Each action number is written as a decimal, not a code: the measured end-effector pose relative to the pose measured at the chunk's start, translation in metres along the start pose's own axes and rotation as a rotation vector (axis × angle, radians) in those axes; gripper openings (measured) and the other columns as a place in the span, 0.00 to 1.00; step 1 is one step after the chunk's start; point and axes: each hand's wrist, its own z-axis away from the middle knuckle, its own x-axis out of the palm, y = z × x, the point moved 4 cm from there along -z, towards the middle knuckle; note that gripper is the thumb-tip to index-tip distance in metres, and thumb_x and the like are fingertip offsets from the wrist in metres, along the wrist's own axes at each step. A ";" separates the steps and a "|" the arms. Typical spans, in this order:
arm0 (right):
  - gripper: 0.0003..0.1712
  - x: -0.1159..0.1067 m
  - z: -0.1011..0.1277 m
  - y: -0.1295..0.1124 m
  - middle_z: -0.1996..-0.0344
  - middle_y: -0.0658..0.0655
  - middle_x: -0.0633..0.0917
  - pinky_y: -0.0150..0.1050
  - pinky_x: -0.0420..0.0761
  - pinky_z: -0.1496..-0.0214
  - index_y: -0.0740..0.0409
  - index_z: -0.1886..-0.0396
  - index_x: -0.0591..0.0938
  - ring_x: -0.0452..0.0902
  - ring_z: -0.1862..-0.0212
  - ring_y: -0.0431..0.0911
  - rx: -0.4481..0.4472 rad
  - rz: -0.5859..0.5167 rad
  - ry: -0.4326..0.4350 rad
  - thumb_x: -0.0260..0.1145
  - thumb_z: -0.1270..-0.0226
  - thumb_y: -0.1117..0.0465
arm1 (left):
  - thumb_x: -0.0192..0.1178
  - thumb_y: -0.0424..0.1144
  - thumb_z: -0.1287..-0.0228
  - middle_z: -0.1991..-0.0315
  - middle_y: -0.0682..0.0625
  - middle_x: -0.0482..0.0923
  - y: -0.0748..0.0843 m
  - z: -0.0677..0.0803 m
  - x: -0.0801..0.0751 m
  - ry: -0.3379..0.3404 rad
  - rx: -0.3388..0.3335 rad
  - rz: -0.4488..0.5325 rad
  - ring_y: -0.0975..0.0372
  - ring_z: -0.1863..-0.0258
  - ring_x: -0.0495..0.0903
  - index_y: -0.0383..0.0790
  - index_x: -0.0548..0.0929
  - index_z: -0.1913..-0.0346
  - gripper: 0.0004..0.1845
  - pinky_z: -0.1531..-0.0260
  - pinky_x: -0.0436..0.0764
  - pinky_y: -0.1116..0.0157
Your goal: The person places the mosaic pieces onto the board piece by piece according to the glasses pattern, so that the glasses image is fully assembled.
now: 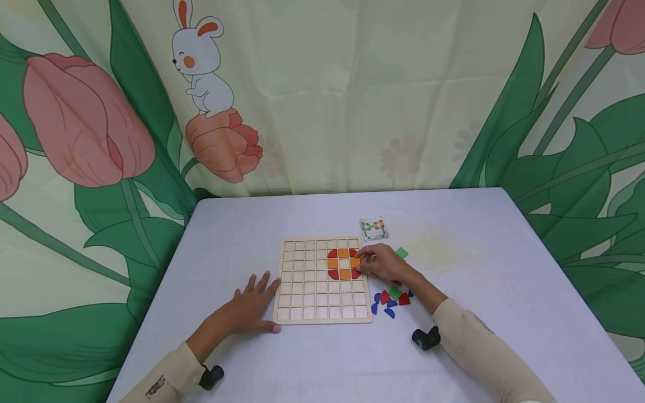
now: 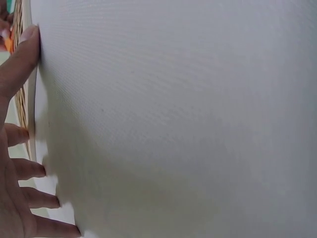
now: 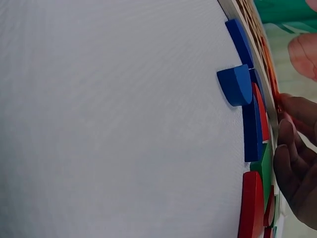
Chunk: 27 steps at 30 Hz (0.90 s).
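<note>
A wooden grid board (image 1: 309, 299) lies on the table, with red rounded corner pieces (image 1: 333, 274) and orange squares (image 1: 345, 274) forming a ring around one bare cell. My right hand (image 1: 383, 262) is over the board's right edge, thumb and index finger pinching the ring's right-hand orange square (image 1: 355, 262). In the right wrist view those fingertips (image 3: 285, 101) are at the board's rim, the other fingers curled. My left hand (image 1: 249, 307) is spread flat beside the board's left edge, its fingertips and thumb (image 2: 22, 59) touching the rim and table. Nothing is in its grasp.
Right of the board lie loose blue half-round pieces (image 1: 389, 313), red pieces (image 1: 404, 299) and green squares (image 1: 395, 293). A small pattern card (image 1: 374, 229) rests behind the board's right corner. Behind the white table (image 1: 242, 224) hangs a printed curtain (image 1: 322, 112).
</note>
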 end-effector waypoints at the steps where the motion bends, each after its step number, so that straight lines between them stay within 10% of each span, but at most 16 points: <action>1: 0.17 0.000 0.000 0.000 0.71 0.50 0.81 0.32 0.76 0.72 0.56 0.49 0.86 0.76 0.75 0.43 -0.003 0.008 -0.001 0.73 0.36 0.58 | 0.70 0.70 0.51 0.19 0.37 0.47 0.000 0.000 0.000 0.001 0.001 0.000 0.33 0.23 0.47 0.47 0.55 0.20 0.60 0.40 0.62 0.26; 27: 0.09 0.000 -0.006 -0.006 0.72 0.50 0.81 0.36 0.74 0.66 0.52 0.56 0.88 0.75 0.68 0.44 0.047 0.094 0.009 0.72 0.35 0.58 | 0.71 0.70 0.54 0.19 0.38 0.48 -0.001 -0.001 0.003 0.027 -0.009 0.012 0.33 0.23 0.48 0.48 0.56 0.20 0.61 0.39 0.61 0.26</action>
